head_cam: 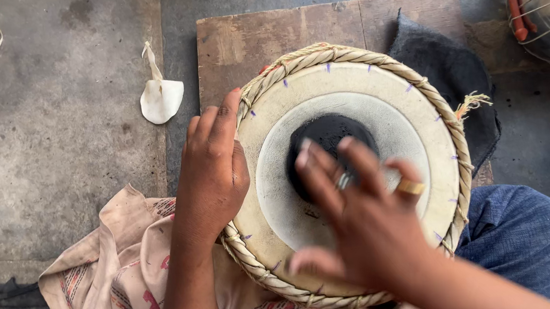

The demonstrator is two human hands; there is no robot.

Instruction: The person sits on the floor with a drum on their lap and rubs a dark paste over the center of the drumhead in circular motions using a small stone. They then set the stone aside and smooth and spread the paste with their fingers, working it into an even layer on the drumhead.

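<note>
The drum [353, 173] stands upright in the person's lap, its round skin facing the camera. The left hand [215, 172] is curled around the braided rim [447, 121] at nine o'clock. The right hand [358, 214], open with fingers spread, comes in from five o'clock, blurred, and its fingertips lie on the black patch [328, 138] in the centre.

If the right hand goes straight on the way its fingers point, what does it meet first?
Probably the black patch on the drum: the right hand has its fingertips already at its edge. The hand is blurred, so contact is unclear.
</note>
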